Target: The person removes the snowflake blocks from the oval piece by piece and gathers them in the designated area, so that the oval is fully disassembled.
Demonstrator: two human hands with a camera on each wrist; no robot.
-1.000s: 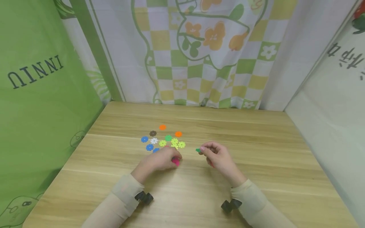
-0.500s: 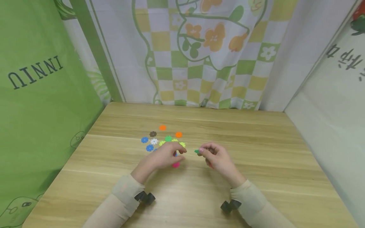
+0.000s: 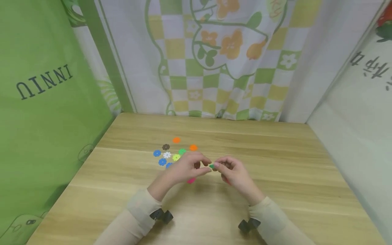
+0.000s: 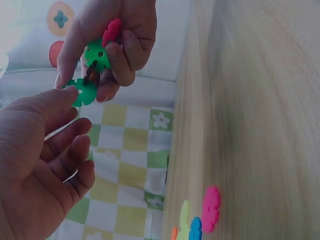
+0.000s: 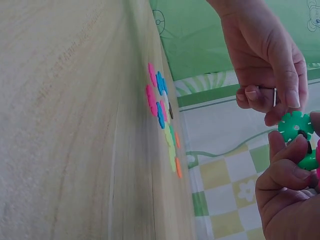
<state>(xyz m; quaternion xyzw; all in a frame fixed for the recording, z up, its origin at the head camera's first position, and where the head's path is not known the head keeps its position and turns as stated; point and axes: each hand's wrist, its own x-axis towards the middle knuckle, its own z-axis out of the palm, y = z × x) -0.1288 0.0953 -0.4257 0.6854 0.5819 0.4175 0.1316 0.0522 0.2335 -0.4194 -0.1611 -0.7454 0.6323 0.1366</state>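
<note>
My right hand (image 3: 237, 175) grips a short chain of notched interlocking discs up off the table. In the left wrist view the chain shows a green disc (image 4: 85, 93), a brown disc seen edge-on (image 4: 92, 74), a second green disc (image 4: 98, 56) and a pink disc (image 4: 111, 33) by the palm. My left hand (image 3: 186, 168) is right beside the outer green disc, thumb and forefinger parted on either side of it. Its thumb tip overlaps that disc's edge in the left wrist view, and the other fingers are spread and loosely bent.
Loose discs lie flat on the wooden table (image 3: 275, 153) left of centre: orange (image 3: 176, 140), brown (image 3: 166, 147), white (image 3: 166, 154), blue (image 3: 157, 153), yellow (image 3: 176, 157) and pink (image 3: 191, 181). My left hand hides several. A checked curtain (image 3: 208, 81) hangs behind the table.
My left hand has left the pink disc on the table and moved right, up to the chain, its fingers parting. My right hand stays nearly still with the chain.
</note>
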